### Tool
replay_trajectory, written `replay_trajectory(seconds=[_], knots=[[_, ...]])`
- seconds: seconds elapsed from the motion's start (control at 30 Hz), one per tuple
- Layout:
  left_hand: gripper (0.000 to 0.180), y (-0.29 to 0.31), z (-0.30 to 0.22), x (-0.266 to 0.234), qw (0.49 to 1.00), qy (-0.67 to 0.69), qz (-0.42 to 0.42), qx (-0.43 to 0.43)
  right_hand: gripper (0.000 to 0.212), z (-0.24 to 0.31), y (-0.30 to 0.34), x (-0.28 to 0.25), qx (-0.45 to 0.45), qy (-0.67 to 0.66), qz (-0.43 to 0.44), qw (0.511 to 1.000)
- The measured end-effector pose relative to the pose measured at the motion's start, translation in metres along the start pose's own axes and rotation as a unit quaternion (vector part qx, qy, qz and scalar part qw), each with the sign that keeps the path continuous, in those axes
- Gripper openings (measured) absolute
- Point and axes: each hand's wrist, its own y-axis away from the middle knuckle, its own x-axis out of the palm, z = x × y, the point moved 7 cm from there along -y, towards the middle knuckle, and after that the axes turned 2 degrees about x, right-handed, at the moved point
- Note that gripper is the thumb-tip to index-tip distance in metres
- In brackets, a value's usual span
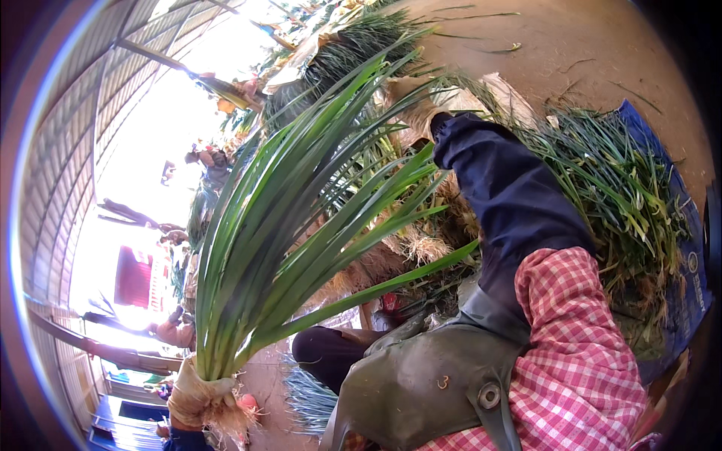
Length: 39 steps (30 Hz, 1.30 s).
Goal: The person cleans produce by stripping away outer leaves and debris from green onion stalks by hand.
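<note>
Left hand (194,397) at 7 o'clock, nearer, grasping root end of bunch (252,252); bunch's long axis runs toward 1 o'clock; right hand (416,113) there, partly hidden, grip cannot be told

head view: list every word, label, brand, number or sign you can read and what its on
Apron: one small orange character, clear enough to read, but I won't copy it out.
Blue sheet: pale printing and a round emblem, too small and blurred to read.
Leaf bundle in the left hand: no text visible.
</note>
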Motion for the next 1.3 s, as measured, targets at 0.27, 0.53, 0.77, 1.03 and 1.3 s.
replay_trajectory(seconds=[0.27,0.53,0.77,1.03,1.3], knots=[[0.018,-0.008,-0.008,-0.018,0.998,-0.028,-0.043,0.034,0.024,-0.089,0.018,0.004,0.096,-0.016,0.051,0.994],[0.035,-0.021,-0.017,-0.033,0.995,-0.051,-0.071,0.057,0.034,-0.147,0.056,0.028,0.122,-0.459,0.123,0.872],[0.037,-0.023,-0.028,-0.039,0.992,-0.028,-0.087,0.091,0.03,-0.114,0.051,-0.012,-0.02,-0.501,0.164,0.85],[0.037,-0.02,-0.031,-0.046,0.989,-0.026,-0.095,0.107,0.023,-0.123,0.067,0.006,0.078,-0.55,0.231,0.799],[0.038,-0.026,-0.03,-0.049,0.988,-0.018,-0.082,0.131,0.024,-0.142,0.042,0.026,0.123,-0.533,0.243,0.801]])
